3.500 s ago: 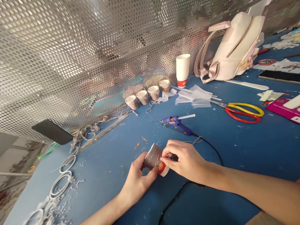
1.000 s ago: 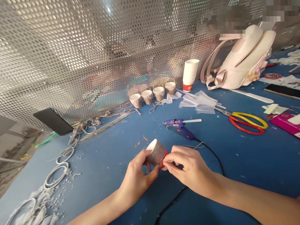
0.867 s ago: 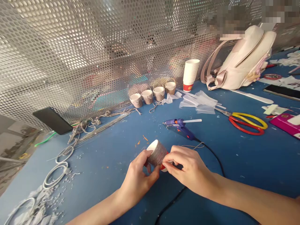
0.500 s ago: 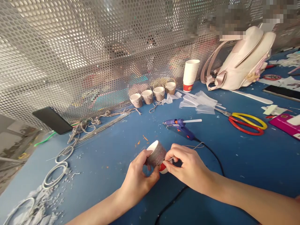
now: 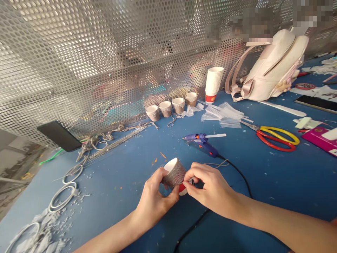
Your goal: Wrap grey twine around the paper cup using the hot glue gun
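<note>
No lettering is legible; the red print on the paper cup point(image 5: 175, 173) is unreadable.

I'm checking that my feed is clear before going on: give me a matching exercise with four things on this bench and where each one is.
Things:
1 wrapped cup
2 glue gun
3 scissors
4 phone

Places:
a propped against the mesh wall, far left
b held by left hand and right hand
c lying flat, black cord attached
d lying right of the clear strips

Pairs: 1-b, 2-c, 3-d, 4-a
</note>
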The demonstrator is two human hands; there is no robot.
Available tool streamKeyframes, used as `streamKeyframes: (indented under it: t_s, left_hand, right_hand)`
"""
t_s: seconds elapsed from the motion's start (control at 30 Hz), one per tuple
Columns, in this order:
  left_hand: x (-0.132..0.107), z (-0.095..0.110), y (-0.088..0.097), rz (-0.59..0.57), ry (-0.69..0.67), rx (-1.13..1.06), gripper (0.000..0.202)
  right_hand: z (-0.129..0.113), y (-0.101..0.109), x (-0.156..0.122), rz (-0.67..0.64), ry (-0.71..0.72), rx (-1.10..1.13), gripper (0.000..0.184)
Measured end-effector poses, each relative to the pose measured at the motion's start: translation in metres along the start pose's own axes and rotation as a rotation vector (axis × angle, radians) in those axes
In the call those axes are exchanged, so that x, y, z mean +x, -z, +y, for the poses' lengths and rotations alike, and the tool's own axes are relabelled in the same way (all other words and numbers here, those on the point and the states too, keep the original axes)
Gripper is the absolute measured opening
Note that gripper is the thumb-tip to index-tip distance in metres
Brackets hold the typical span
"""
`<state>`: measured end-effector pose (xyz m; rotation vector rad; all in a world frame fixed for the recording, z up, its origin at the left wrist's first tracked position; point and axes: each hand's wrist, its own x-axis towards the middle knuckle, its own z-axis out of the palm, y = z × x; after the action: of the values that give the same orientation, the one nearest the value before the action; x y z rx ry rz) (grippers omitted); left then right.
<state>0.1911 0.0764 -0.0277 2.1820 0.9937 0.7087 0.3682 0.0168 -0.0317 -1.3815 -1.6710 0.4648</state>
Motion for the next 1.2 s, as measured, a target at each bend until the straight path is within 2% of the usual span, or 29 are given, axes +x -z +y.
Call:
streamKeyframes:
  t_s: [0.33, 0.5, 0.97, 1.2]
  left_hand:
    - [0.0009, -0.0007, 0.0012, -0.022, -0.014, 0.003, 0.008]
    - [0.0014, 0.0026, 0.0048, -0.033, -0.029, -0.033, 0.005]
    - [0.0059, 0.0044, 0.0042, 0.023, 0.024, -0.023, 0.01]
    - [0.0057, 0.0047, 0.0062, -0.009, 0.003, -0.028, 0.008]
  right_hand:
    - [0.001, -0.0001, 0.0023, 0.017, -0.017, -0.021, 0.013]
    - [0.0019, 0.0012, 0.0027, -0.021, -0.066, 0.019, 0.012]
    - [-0.0013, 0.0047, 0.0066, -0.079, -0.194, 0.097, 0.012]
    - [0.0027, 0.006, 0.0094, -0.075, -0.262, 0.271, 0.012]
